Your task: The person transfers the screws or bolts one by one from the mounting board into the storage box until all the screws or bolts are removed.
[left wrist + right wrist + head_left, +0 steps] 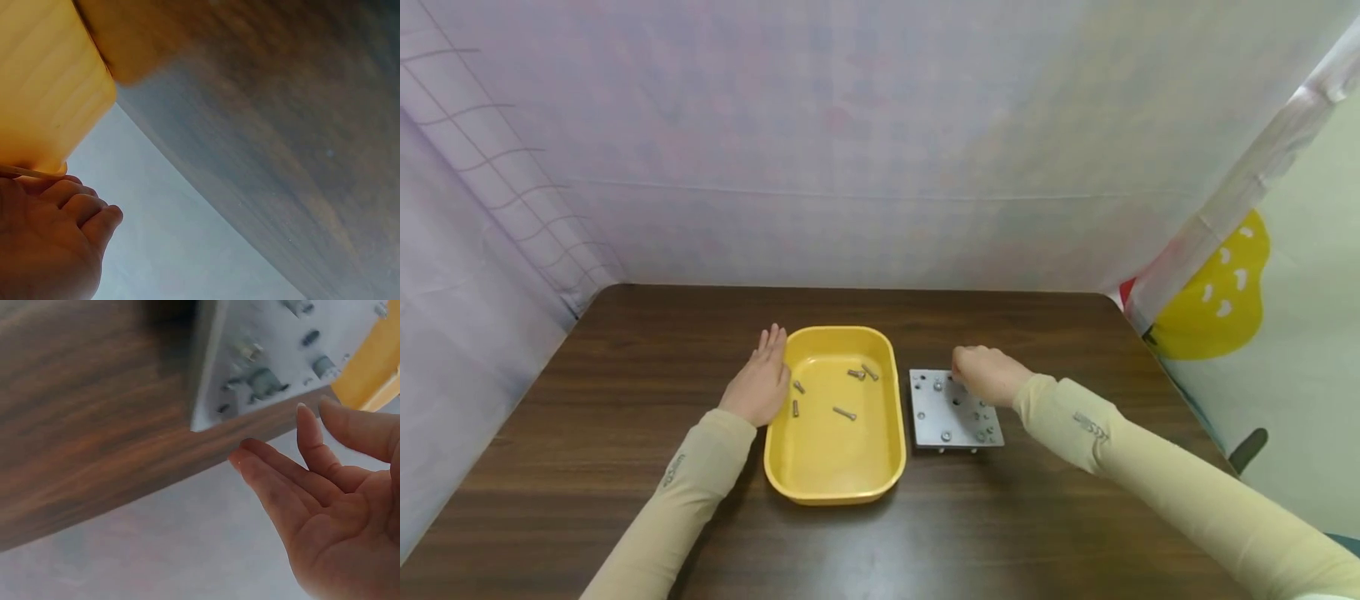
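My left hand (760,383) rests on the left rim of a yellow tray (835,483), its fingers pointing away along the edge. In the left wrist view the same fingers (81,206) touch the tray's lip; the thumb is hidden there. My right hand (992,375) hovers over the far right part of a silver metal plate (932,412) with holes and several bolts. Up close, the right thumb and index fingertips stand slightly apart near a bolt (325,367) on the plate, and I see nothing between them. Its other fingers are loosely extended.
Several loose bolts, one of them a longer bolt (845,413), lie in the tray. The plate sits raised, bolt ends showing below its near edge. Both stand on a dark wooden table (662,400), with a pale curtain (880,167) behind.
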A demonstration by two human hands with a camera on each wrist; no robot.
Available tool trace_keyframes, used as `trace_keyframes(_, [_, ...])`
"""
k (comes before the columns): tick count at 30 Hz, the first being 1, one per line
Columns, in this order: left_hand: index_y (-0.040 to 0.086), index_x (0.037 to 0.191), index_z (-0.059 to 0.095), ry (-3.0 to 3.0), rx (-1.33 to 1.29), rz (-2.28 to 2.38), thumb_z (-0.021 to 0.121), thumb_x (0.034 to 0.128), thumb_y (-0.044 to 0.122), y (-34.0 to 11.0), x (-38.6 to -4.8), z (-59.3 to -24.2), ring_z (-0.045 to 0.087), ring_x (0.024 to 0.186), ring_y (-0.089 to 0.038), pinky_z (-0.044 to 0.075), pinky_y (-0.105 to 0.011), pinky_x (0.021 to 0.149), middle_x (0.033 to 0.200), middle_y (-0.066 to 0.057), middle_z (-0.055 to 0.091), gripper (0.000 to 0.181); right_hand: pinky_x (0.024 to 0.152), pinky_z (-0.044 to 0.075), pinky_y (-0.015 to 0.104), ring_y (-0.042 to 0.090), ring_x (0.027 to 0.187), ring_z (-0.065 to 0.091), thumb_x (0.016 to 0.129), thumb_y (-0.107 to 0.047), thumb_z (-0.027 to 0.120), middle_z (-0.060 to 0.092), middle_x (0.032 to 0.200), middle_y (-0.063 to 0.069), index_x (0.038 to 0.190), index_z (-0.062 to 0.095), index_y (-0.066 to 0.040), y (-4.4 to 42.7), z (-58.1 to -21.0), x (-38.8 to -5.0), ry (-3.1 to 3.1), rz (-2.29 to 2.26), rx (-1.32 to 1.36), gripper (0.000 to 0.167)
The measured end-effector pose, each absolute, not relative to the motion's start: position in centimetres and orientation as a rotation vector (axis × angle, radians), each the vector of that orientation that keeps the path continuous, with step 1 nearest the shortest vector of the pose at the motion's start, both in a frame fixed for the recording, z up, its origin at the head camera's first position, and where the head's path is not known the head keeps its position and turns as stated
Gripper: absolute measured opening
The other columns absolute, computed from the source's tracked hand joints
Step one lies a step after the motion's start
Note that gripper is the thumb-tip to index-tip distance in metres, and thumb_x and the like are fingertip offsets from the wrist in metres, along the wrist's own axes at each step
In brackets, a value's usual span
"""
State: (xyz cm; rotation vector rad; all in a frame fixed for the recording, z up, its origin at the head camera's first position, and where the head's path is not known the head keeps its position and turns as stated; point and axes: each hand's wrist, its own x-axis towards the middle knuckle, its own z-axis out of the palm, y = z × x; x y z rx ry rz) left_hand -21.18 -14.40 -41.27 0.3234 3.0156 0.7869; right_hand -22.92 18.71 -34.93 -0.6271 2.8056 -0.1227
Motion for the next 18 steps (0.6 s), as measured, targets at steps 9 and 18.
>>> trace_keyframes(9, [-0.008, 0.155, 0.013, 3.025, 0.338, 0.776, 0.026, 0.1047, 0.016, -14.4, -21.1, -41.1, 0.011, 0.151, -0.039, 0.017, -0.051, 0.124, 0.163, -0.024, 0.010, 0.057, 0.064, 0.057, 0.034, 0.019, 0.076, 0.064, 0.095, -0.007, 0.062, 0.067, 0.088, 0.010, 0.098, 0.063, 0.002, 21.1, -35.7, -21.8, 2.809, -0.221, -0.605, 0.009])
trace_keyframes(18, [-0.007, 0.155, 0.012, 3.019, 0.338, 0.777, 0.026, 0.1050, 0.016, -14.4, -21.1, -41.3, 0.010, 0.152, -0.038, 0.017, -0.051, 0.124, 0.163, -0.024, 0.009, 0.057, 0.065, 0.057, 0.037, 0.020, 0.074, 0.064, 0.091, -0.006, 0.067, 0.066, 0.082, 0.008, 0.090, 0.063, 0.000, 22.3, -36.6, -20.6, 2.858, -0.202, -0.650, 0.008])
